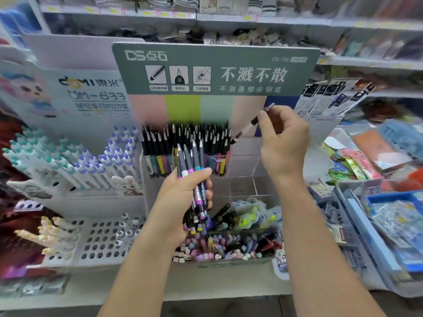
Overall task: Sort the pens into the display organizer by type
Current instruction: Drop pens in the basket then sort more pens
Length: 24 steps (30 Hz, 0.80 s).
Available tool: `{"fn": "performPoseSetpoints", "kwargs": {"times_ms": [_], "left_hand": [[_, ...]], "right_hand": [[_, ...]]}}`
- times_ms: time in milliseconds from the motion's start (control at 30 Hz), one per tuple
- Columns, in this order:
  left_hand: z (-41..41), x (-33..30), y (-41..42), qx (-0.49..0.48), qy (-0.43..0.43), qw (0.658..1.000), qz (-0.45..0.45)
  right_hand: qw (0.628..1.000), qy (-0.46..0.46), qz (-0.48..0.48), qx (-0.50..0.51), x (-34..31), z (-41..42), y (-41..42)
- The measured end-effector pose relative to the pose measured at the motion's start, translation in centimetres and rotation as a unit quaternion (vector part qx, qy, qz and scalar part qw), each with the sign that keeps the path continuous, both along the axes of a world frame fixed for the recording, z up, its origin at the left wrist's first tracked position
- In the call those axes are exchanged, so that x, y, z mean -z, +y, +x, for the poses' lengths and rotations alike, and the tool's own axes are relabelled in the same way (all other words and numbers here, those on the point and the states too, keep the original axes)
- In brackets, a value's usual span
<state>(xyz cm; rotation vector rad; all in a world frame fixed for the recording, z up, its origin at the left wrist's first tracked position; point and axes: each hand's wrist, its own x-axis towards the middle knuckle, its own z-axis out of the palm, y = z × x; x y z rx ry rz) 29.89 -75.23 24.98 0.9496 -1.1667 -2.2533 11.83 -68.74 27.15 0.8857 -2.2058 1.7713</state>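
My left hand [185,191] is shut on a bunch of pens [191,165] with grey barrels and coloured bands, held upright in front of the clear display organizer [242,170]. My right hand [282,143] holds a single pen [248,125] slanted, its tip pointing down-left toward the organizer's upper tier. That upper tier is packed on its left with black-capped pens [185,143]; its right part holds none. The lower tier [229,245] holds mixed loose pens and pastel-capped ones.
A white rack of blue and teal click pens [75,165] stands at left, with a perforated holder [103,239] below it. Blue trays of packets [389,220] and card packs crowd the right. A green sign board [215,69] rises behind the organizer.
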Motion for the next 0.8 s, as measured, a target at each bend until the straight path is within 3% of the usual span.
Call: {"fn": "performPoseSetpoints", "kwargs": {"times_ms": [200,300,800], "left_hand": [[-0.8,-0.6,0.0,0.025,0.022,0.999,0.016],[-1.2,-0.8,0.3,0.02,0.031,0.999,0.038],[-2.8,-2.1,1.7,0.035,0.026,0.999,0.017]], "right_hand": [[0.984,0.018,0.168,-0.053,0.7,-1.8,-1.7],[0.976,0.002,0.205,-0.071,1.4,-1.9,-2.6],[0.985,-0.085,0.135,-0.061,1.4,-1.1,-0.1]]}}
